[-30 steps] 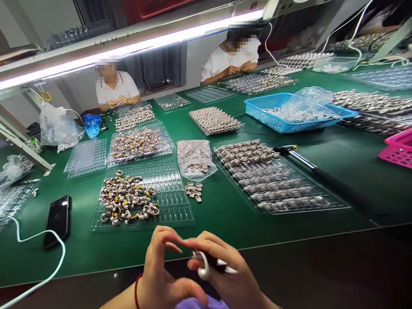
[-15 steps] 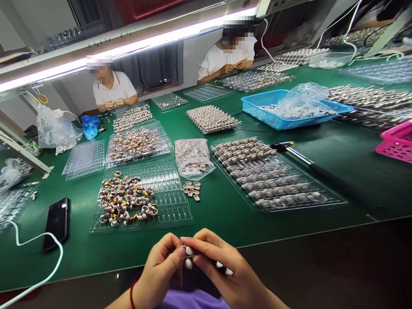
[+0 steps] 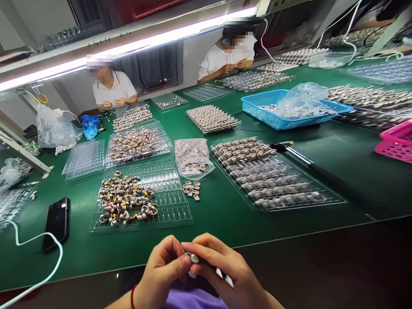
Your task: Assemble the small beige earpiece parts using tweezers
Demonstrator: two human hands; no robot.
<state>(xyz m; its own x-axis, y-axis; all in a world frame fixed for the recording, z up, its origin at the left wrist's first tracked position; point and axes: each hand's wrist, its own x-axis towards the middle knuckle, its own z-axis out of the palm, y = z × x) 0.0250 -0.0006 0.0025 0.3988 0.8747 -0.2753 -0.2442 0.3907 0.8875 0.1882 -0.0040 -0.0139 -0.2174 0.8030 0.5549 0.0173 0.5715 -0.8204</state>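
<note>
So the left hand [image 3: 165,268] has a small pale piece [image 3: 194,258] pinched between thumb and index finger, right in the gap between the 2 hands. The right hand [image 3: 227,270] is closed around a slim dark and white item [image 3: 229,281] — most of it is hidden by the fingers, so can't tell exactly what it is — and its fingertips come right up to the pale piece. There's a red band [image 3: 132,296] on the left wrist.

Just past the hands is the front edge of a green table [image 3: 212,223]. Ahead of the left hand and a bit to its left, a clear tray [image 3: 174,214] carries a messy pile of pale curved parts [image 3: 125,199] with dark and yellow bits. Straight ahead of both hands there's a little cluster of loose beige pieces [image 3: 192,189], with a plastic bag [image 3: 192,154] of more just behind. Way off to the left of the left hand: a black phone [image 3: 56,223] and a white cable [image 3: 58,257].

Ahead and right of the right hand, another clear tray [image 3: 334,201] holds rows of beige parts [image 3: 277,186], and a black and silver rod [image 3: 299,155] lies beside it. Further out that way — a blue basket [image 3: 273,116] and a pink basket [image 3: 394,146]. Farthest from the hands, 2 people in white tops sit across the table.
</note>
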